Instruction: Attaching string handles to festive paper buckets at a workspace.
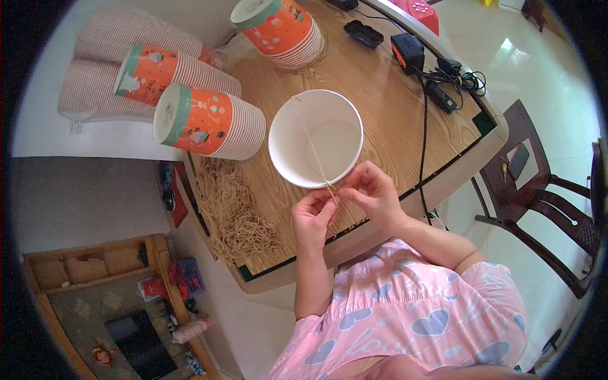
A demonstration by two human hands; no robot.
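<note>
A white paper bucket (288,152) stands on the wooden table, its open mouth facing up. Across that mouth runs a thin tan string (311,140), from the far rim to the near rim. At the near rim my left hand (315,215) pinches the string between thumb and fingers. Close beside it, my right hand (370,193) is also closed on the string, with thumb and forefinger together. A small knot or loop shows between the fingertips, too fine to make out fully. Left of the bucket lies a loose heap of tan string (233,212).
Stacked orange and green paper buckets (212,120) lie at the left, and another stack (278,35) stands at the back. Plastic-wrapped stacks (120,63) lean by the wall. Black adapters (407,54) and coiled cables (465,82) occupy the right side. A dark wooden chair (538,183) stands beyond.
</note>
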